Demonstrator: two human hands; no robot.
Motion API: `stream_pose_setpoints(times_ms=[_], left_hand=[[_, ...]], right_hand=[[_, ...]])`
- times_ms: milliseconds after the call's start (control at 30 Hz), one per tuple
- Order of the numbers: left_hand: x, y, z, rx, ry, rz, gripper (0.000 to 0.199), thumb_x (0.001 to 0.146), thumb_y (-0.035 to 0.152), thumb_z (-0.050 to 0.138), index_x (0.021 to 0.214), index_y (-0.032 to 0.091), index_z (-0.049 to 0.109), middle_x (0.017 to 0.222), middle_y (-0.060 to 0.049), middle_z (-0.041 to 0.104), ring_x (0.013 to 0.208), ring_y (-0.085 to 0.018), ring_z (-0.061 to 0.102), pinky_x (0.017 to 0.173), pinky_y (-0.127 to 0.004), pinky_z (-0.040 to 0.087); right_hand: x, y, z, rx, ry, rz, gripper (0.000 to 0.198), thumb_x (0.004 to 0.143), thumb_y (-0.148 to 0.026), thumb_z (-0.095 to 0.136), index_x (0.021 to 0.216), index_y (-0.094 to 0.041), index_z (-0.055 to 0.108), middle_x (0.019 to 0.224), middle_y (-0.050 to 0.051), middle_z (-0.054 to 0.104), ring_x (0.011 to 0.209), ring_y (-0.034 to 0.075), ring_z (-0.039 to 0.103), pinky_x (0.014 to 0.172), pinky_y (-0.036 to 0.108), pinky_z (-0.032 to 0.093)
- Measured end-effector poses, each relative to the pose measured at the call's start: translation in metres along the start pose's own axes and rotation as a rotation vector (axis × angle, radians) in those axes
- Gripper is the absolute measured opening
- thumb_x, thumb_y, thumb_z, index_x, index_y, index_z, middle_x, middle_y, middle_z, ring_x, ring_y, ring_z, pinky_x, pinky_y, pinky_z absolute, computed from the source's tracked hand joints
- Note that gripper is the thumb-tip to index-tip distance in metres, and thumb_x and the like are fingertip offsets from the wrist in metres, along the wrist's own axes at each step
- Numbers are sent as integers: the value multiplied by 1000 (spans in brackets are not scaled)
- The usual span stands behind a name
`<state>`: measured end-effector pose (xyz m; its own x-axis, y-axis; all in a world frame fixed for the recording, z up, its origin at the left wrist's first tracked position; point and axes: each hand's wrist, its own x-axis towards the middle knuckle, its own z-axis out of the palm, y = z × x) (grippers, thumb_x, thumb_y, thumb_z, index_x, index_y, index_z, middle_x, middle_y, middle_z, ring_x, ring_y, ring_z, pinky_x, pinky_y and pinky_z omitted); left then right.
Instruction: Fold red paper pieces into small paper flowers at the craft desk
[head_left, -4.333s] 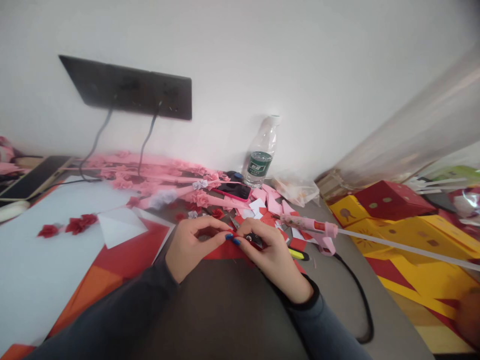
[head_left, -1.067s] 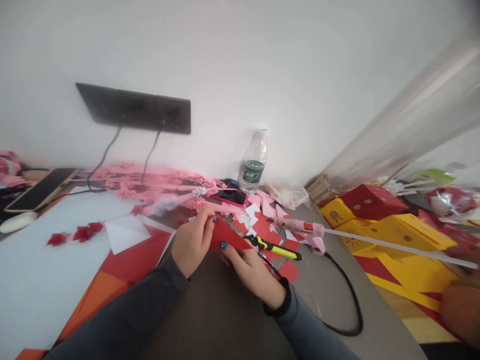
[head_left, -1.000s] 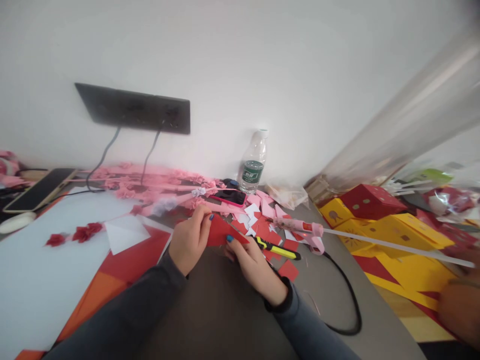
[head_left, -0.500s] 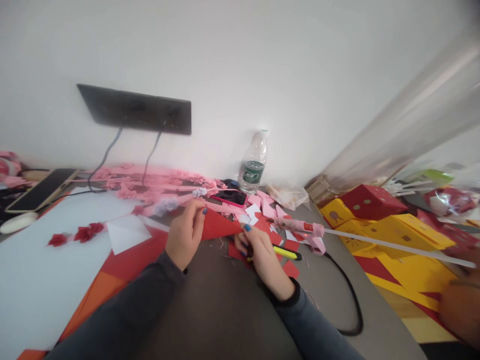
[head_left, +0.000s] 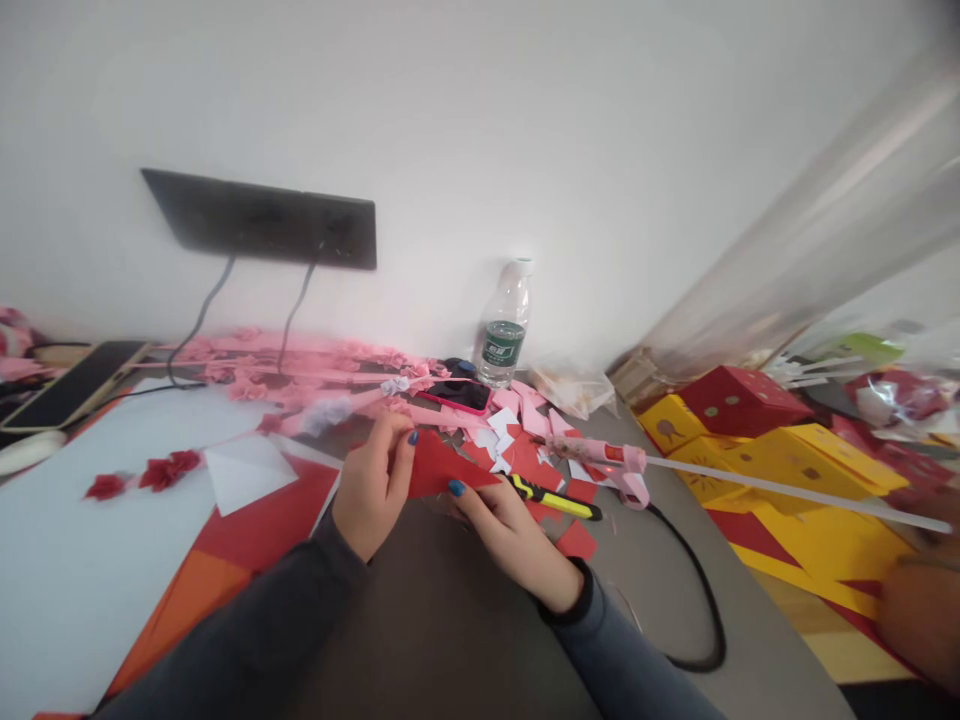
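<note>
A folded piece of red paper [head_left: 442, 467] is stretched between my two hands above the grey table [head_left: 465, 630]. My left hand [head_left: 377, 487] pinches its left end, thumb in front and fingers curled behind. With the thumb pressed on its lower right part, my right hand [head_left: 514, 525] grips the other side; most of its fingers are hidden underneath. Just beyond the right hand lies a yellow utility knife [head_left: 559, 497]. Red and white paper scraps [head_left: 532, 460] surround the knife. A pink glue gun [head_left: 600, 455] with a long white glue stick lies to the right.
A water bottle [head_left: 505, 325] stands by the wall, near a phone with a pink edge [head_left: 463, 395]. Pink paper flowers [head_left: 315, 365] run along the back. White sheets [head_left: 90, 520] cover the left. Yellow and red boxes [head_left: 802, 465] sit at right, near another person's hand [head_left: 919, 610].
My right hand has moved left along the red paper, its thumb now further in from the tip. More of the utility knife shows. The view has shifted slightly.
</note>
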<state>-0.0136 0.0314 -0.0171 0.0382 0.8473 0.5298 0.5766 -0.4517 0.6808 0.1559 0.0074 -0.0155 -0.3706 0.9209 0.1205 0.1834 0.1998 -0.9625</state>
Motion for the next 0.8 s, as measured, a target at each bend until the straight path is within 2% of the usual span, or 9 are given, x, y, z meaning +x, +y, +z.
stream_pose_setpoints(times_ms=[133,267,333,400,500,600,667,733,800], left_hand=[[5,1,0,-243,-20,-156,14,95,32,46,89,21,53,66,4,51,53,-12,49,50,-21,38],[15,-1,2,-731,-7,-475,27,94,46,39,88,21,51,59,5,46,45,-11,45,41,-21,38],[16,-1,5,-893,-88,-581,22,91,42,42,88,22,50,54,6,45,41,-11,44,37,-21,37],[11,1,9,-872,-253,-555,12,83,33,52,84,21,53,54,6,50,43,-12,49,41,-23,43],[-1,6,14,-663,-449,-355,10,74,28,63,77,19,59,63,0,61,55,-15,59,55,-28,52],[-12,10,17,-508,-365,-273,15,76,35,66,79,20,63,77,-5,70,74,-22,67,72,-35,57],[-14,12,16,-465,-291,-268,17,78,37,64,84,21,65,85,-6,73,84,-24,68,82,-37,56],[-13,14,13,-464,-277,-271,18,81,38,60,84,21,64,81,-5,71,84,-24,66,82,-36,55],[-10,14,10,-468,-299,-280,26,86,42,54,72,21,57,66,-2,63,72,-21,62,72,-33,53]], right_hand=[[1,2,-4,52,57,41,57,92,-65,40,54,-23,31,52,-6,26,49,10,22,48,28,20],[3,12,-9,168,167,35,56,94,-60,41,53,-23,29,52,-6,26,49,10,21,51,29,20],[5,18,-8,271,253,-10,55,95,-57,41,53,-23,31,53,-5,28,50,11,24,52,30,21],[5,21,-6,344,296,-25,55,95,-55,43,53,-22,33,52,-5,28,50,11,26,52,29,23],[4,19,0,347,300,18,57,91,-60,47,51,-22,34,52,-5,28,49,11,26,50,28,23],[1,11,8,279,293,119,59,80,-71,55,51,-21,39,51,-6,26,49,9,20,47,27,20],[0,7,10,285,253,110,61,80,-73,53,52,-21,39,52,-6,28,49,9,21,47,27,20],[1,4,10,292,196,67,61,83,-71,52,51,-22,35,52,-5,28,49,9,22,48,27,20],[2,5,8,315,184,38,61,85,-69,51,51,-22,33,52,-6,26,50,10,21,48,28,19]])
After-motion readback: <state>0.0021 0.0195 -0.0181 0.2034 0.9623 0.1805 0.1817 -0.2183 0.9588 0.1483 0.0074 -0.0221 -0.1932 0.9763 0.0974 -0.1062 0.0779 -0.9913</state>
